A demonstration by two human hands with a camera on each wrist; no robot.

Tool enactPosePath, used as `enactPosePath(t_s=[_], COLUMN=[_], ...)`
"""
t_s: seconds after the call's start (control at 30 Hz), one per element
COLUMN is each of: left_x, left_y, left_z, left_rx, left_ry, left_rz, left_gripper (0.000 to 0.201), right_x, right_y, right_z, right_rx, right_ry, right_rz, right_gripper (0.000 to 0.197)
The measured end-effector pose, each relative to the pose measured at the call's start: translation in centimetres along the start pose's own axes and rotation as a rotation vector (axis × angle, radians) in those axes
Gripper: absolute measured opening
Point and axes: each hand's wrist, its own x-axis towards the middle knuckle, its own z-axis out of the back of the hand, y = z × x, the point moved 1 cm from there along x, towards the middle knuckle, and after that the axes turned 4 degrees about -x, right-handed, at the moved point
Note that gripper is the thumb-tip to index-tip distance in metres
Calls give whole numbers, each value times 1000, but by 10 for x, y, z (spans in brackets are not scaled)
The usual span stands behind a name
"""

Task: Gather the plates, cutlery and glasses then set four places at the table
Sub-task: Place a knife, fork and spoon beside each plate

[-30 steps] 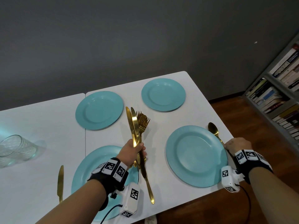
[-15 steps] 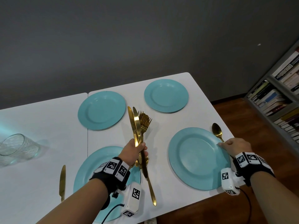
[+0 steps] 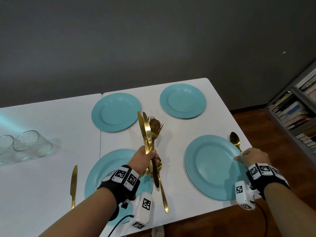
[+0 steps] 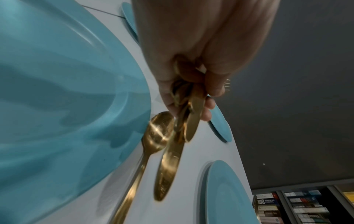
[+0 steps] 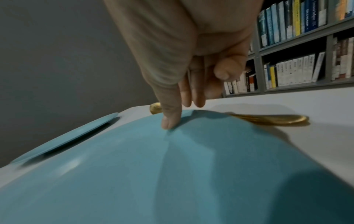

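Four teal plates lie on the white table (image 3: pixel 171 146). Over the near left plate (image 3: pixel 106 171) my left hand (image 3: pixel 147 158) grips a bundle of gold knives and forks (image 3: pixel 148 132), blades and tines up; the left wrist view shows its fingers (image 4: pixel 208 97) curled round the handles (image 4: pixel 168 166). A gold spoon (image 3: pixel 162 190) lies right of that plate, a gold knife (image 3: pixel 73 183) left of it. My right hand (image 3: pixel 251 156) rests at the right rim of the near right plate (image 3: pixel 210 168), its straight thumb (image 5: pixel 169 121) pressing the rim. Another gold spoon (image 3: pixel 235 140) lies beside it.
The two far plates (image 3: pixel 116 112) (image 3: pixel 183 100) have no cutlery beside them. Clear glasses (image 3: pixel 31 144) stand at the far left of the table. A bookshelf (image 3: pixel 299 108) fills the right wall over a wooden floor. The table's front edge runs just under my wrists.
My right hand left the spoon handle and shifted left onto the near right plate's rim. The left hand kept holding the cutlery bundle in place.
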Motion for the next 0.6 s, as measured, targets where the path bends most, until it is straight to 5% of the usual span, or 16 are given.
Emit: enactPosePath(t_s=[0.17,0.33,0.6], left_x=[-14,-31,-60], left_y=[1,3,12], left_z=[8,23,43], left_rx=[-17,49,71], left_ry=[30,61,142], left_rz=[12,-50,-146], left_gripper=[11,15,18], right_x=[-35,-125,-210], right_y=[48,126,192], right_z=[-3,-21,-56], right_rx=[69,227,388], right_ry=[-42,210,392], right_rz=[218,580,612], right_gripper=[38,23,21])
